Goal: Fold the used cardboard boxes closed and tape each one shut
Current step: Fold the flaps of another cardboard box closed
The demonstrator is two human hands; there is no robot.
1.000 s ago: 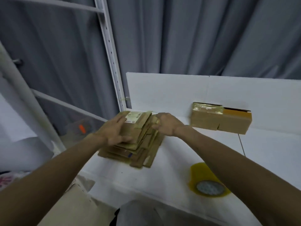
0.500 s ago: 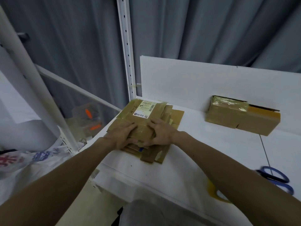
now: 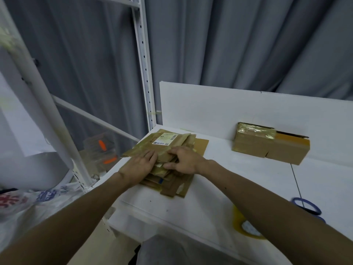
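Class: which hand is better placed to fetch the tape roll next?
The right hand: the tape roll lies beside its forearm, to the right. The left hand, pressing the stack of boxes, would likely have to cross over.

A stack of flattened brown cardboard boxes sits at the far left corner of the white tabletop. The left hand lies flat on it, while the right hand curls around its upper pieces. A taped brown cardboard box rests along the far edge and a yellowish tape roll by the near edge.

Shipping label on the flattened box is unreadable.
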